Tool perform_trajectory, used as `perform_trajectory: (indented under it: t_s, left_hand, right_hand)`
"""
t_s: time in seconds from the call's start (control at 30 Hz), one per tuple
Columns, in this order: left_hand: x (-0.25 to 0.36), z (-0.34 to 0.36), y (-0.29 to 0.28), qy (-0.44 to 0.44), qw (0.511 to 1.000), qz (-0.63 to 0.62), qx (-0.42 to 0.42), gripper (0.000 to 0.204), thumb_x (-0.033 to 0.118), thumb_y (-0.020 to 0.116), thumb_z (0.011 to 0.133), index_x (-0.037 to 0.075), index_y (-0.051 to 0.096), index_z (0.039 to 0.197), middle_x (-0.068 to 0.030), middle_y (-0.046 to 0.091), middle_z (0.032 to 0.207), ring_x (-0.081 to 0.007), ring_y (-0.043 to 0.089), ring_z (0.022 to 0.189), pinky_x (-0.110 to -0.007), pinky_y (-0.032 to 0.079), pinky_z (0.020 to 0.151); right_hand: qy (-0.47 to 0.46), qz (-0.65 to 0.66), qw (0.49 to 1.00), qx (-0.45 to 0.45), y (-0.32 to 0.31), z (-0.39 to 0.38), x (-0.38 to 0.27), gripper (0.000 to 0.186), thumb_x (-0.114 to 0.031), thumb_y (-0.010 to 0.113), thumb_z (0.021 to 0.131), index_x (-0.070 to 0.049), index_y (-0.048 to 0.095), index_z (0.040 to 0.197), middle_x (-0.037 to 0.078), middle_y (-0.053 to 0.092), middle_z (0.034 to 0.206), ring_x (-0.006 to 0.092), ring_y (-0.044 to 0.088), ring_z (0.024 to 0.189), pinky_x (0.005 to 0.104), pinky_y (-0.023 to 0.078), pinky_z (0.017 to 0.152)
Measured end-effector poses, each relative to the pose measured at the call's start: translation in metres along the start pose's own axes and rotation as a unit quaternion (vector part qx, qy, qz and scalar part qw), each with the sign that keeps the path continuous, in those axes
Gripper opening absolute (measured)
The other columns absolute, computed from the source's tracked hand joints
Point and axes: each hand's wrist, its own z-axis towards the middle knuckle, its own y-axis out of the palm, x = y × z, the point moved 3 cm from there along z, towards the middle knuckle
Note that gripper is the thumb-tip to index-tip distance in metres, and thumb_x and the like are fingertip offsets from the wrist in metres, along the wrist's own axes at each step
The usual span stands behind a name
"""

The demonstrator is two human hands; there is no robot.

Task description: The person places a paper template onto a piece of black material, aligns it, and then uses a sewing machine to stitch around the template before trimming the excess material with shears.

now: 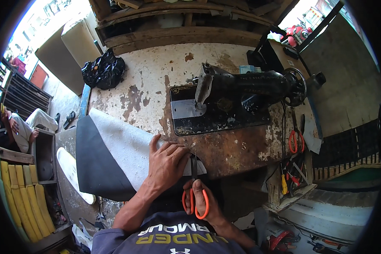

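A sheet of leatherette (118,135), black on one face and whitish woven on the other, lies folded over the table's near left edge. My left hand (167,161) is on its whitish side, back up, fingers bent at the right end of the sheet; the thumb is hidden. In my right hand (207,203) is a pair of scissors (194,171) with orange handles, thumb and fingers at the loops. Its dark blades point away from me, right beside my left fingertips, at the sheet's narrow right end. A black corner of the sheet shows right of the blades.
A black sewing machine (241,89) stands on the worn table (148,63). A black plastic bag (103,70) sits at the far left. Other orange-handled scissors (296,142) and a yellow screwdriver (284,184) hang at the right. A person (25,127) sits at the left.
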Motion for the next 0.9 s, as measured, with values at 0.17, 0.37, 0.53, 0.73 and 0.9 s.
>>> perform_trajectory:
  t_s: [0.17, 0.37, 0.53, 0.73, 0.9]
  left_hand:
    - [-0.001, -0.002, 0.003, 0.003, 1.000, 0.000, 0.005, 0.009, 0.015, 0.075, 0.090, 0.011, 0.075, 0.098, -0.0041, 0.076, 0.093, -0.0224, 0.072, 0.095, -0.055, 0.032, 0.117]
    - [-0.001, -0.012, 0.003, 0.014, 1.000, -0.008, 0.001, 0.011, 0.015, 0.074, 0.090, 0.009, 0.071, 0.099, -0.0056, 0.072, 0.087, -0.0249, 0.069, 0.086, -0.053, 0.036, 0.111]
    - [0.004, -0.014, 0.001, -0.009, 0.999, -0.052, 0.008, 0.015, 0.017, 0.075, 0.088, 0.010, 0.069, 0.101, -0.0060, 0.066, 0.088, -0.0262, 0.065, 0.091, -0.053, 0.035, 0.107]
    - [0.005, -0.009, 0.002, -0.019, 0.994, -0.060, -0.090, 0.037, 0.020, 0.082, 0.082, 0.018, 0.077, 0.118, -0.0056, 0.058, 0.097, -0.0275, 0.053, 0.106, -0.050, 0.027, 0.102]
    - [0.006, -0.010, 0.003, -0.024, 0.996, -0.056, -0.070, 0.029, 0.017, 0.083, 0.080, 0.020, 0.080, 0.108, -0.0046, 0.059, 0.096, -0.0277, 0.052, 0.105, -0.049, 0.027, 0.102]
  right_hand:
    - [-0.002, 0.010, 1.000, 0.025, 0.005, 0.005, -0.006, 0.063, -0.060, 0.032, 0.112, -0.001, 0.056, 0.114, 0.003, 0.052, 0.061, 0.0125, 0.053, 0.048, 0.0271, 0.044, 0.047]
    - [0.005, -0.030, 0.996, 0.081, 0.006, 0.027, -0.009, 0.063, -0.061, 0.033, 0.112, -0.004, 0.058, 0.102, 0.002, 0.049, 0.058, 0.0121, 0.051, 0.045, 0.0279, 0.042, 0.043]
    - [-0.133, -0.162, 0.970, 0.124, 0.001, 0.021, -0.024, 0.058, -0.057, 0.036, 0.113, -0.004, 0.059, 0.101, 0.000, 0.049, 0.062, 0.0104, 0.052, 0.049, 0.0268, 0.044, 0.044]
    - [-0.011, 0.100, 0.995, 0.025, -0.006, -0.023, -0.001, 0.058, -0.055, 0.034, 0.113, -0.001, 0.054, 0.120, 0.003, 0.051, 0.072, 0.0116, 0.053, 0.058, 0.0262, 0.049, 0.055]
    - [0.046, 0.143, 0.988, 0.030, -0.011, -0.028, 0.011, 0.065, -0.061, 0.032, 0.112, 0.000, 0.054, 0.119, 0.003, 0.051, 0.072, 0.0132, 0.053, 0.056, 0.0272, 0.048, 0.054]
